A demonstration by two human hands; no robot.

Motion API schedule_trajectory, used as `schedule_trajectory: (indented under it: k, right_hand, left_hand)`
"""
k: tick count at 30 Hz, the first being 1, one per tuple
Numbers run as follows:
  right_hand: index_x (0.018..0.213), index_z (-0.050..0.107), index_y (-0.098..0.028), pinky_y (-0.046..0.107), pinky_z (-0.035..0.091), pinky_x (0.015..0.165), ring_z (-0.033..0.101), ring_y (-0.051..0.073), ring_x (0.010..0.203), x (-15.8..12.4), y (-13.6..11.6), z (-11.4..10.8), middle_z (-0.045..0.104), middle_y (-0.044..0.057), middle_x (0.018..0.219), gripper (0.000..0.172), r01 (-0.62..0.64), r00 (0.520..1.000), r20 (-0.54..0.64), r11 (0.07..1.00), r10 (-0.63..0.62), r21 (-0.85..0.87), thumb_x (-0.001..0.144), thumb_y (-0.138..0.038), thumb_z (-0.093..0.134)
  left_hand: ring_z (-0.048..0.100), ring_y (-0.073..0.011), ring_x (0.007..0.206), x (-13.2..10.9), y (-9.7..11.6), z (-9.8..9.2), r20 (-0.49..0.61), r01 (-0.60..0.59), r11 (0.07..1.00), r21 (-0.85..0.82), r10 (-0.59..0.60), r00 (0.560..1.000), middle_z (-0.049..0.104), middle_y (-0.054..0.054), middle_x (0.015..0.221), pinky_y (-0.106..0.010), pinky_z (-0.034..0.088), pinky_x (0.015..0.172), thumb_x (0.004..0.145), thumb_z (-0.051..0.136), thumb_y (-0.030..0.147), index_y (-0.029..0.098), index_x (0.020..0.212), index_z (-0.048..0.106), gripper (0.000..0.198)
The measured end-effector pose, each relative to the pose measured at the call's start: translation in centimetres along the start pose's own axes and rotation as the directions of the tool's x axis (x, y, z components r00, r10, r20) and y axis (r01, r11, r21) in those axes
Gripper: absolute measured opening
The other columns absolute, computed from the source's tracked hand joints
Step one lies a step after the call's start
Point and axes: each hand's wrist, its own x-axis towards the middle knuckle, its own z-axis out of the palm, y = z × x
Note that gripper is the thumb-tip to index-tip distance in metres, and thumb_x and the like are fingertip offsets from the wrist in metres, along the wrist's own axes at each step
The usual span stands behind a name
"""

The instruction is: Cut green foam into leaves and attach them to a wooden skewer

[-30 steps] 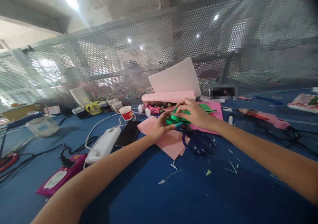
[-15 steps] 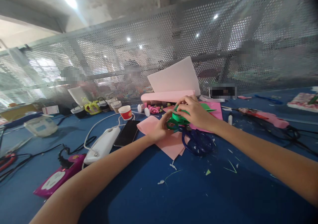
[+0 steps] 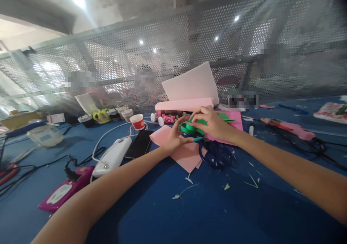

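Both my hands meet over the middle of the blue table. My left hand (image 3: 173, 137) pinches a coiled strip of green foam (image 3: 191, 127) from the left, thumb under it. My right hand (image 3: 214, 123) curls over the same green coil from the right and above, fingers closed on it. A teal stick-like tip (image 3: 197, 139) pokes out below the coil, between the hands. Under the hands lie pink foam sheets (image 3: 187, 155) and a dark blue pair of scissors (image 3: 215, 155).
A black phone (image 3: 139, 144), a white power adapter (image 3: 112, 157) with cables, a magenta device (image 3: 63, 191) and a red paper cup (image 3: 137, 121) sit to the left. A rolled pink sheet (image 3: 184, 104) stands behind. Paper scraps (image 3: 252, 181) litter the table. A perforated metal screen (image 3: 173, 56) closes the far side.
The hands have kept turning the green coil. The left thumb has shifted lower and the teal tip shows again beneath the coil. The view barely moved.
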Motion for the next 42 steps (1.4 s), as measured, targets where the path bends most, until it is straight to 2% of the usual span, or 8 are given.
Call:
schedule_trajectory:
  k: [5,9,15,21,29,33,37,42]
  right_hand:
    - [0.077,0.069,-0.024,0.046,0.04,0.093,0.05,0.025,0.098,0.0,-0.3,0.2,0.059,0.007,0.096,0.014,-0.028,0.998,0.055,0.999,0.026,0.026,0.085,-0.033,0.061]
    - [0.074,0.068,-0.024,0.046,0.039,0.095,0.048,0.026,0.103,-0.2,-0.6,0.5,0.058,0.007,0.098,0.012,-0.016,0.995,0.099,0.998,0.011,0.054,0.084,-0.03,0.063]
    - [0.077,0.068,-0.023,0.045,0.043,0.09,0.053,0.025,0.098,0.0,-0.4,0.7,0.06,0.008,0.093,0.016,-0.078,0.996,0.057,0.984,0.069,0.159,0.085,-0.034,0.061]
    - [0.078,0.068,-0.022,0.038,0.048,0.076,0.059,0.019,0.082,0.1,0.2,0.5,0.061,0.005,0.089,0.015,-0.183,0.983,0.047,0.91,0.178,0.373,0.082,-0.037,0.063]
    - [0.075,0.067,-0.02,0.032,0.044,0.068,0.058,0.017,0.072,0.0,0.5,0.5,0.065,0.003,0.077,0.024,-0.265,0.964,0.144,0.862,0.224,0.432,0.078,-0.044,0.064]
    - [0.075,0.067,-0.02,0.032,0.043,0.065,0.056,0.015,0.069,-0.2,0.4,0.8,0.065,0.002,0.077,0.024,-0.275,0.96,0.177,0.848,0.217,0.454,0.079,-0.044,0.063]
    - [0.075,0.068,-0.021,0.031,0.043,0.063,0.053,0.014,0.068,-0.4,0.4,1.0,0.058,0.003,0.082,0.021,-0.251,0.968,0.13,0.879,0.216,0.406,0.079,-0.041,0.065]
    - [0.075,0.069,-0.019,0.032,0.045,0.066,0.053,0.015,0.071,-0.4,0.6,1.3,0.055,0.005,0.087,0.028,-0.226,0.974,0.121,0.887,0.193,0.403,0.079,-0.046,0.063]
  left_hand:
    - [0.054,-0.0285,0.111,0.1,0.3,0.0,-0.013,0.002,1.0,0.021,-0.001,1.0,0.056,-0.011,0.119,-0.045,0.045,0.093,0.06,0.083,0.039,0.022,0.128,0.048,0.078]
    - [0.058,-0.0242,0.099,0.1,0.0,0.0,-0.017,0.081,0.996,-0.023,-0.082,0.997,0.059,-0.008,0.105,-0.04,0.047,0.083,0.063,0.08,0.039,0.019,0.116,0.053,0.063]
    - [0.06,-0.017,0.083,0.0,0.1,0.2,-0.019,0.174,0.984,-0.03,-0.174,0.985,0.06,-0.002,0.089,-0.035,0.046,0.08,0.063,0.08,0.036,0.018,0.101,0.056,0.049]
    - [0.062,-0.019,0.09,0.0,0.0,0.2,0.053,0.195,0.973,-0.126,-0.19,0.98,0.064,-0.006,0.1,-0.032,0.048,0.079,0.068,0.076,0.031,0.018,0.104,0.058,0.043]
    - [0.058,-0.0247,0.11,-0.1,-0.2,0.0,0.094,0.156,0.97,-0.185,-0.14,0.986,0.061,-0.009,0.117,-0.033,0.049,0.084,0.071,0.075,0.033,0.022,0.114,0.056,0.049]
    - [0.061,-0.022,0.101,-0.1,-0.1,0.1,0.108,0.16,0.972,-0.172,-0.143,0.984,0.063,-0.008,0.11,-0.032,0.05,0.079,0.069,0.076,0.034,0.023,0.118,0.054,0.054]
    - [0.063,-0.0172,0.085,-0.1,0.3,0.1,0.111,0.188,0.972,-0.141,-0.173,0.979,0.066,-0.005,0.098,-0.028,0.05,0.071,0.066,0.078,0.037,0.021,0.102,0.062,0.043]
    - [0.063,-0.018,0.087,0.1,0.2,-0.3,0.059,0.205,0.957,-0.206,-0.197,0.979,0.069,-0.005,0.097,-0.028,0.049,0.076,0.063,0.078,0.05,0.02,0.097,0.068,0.046]
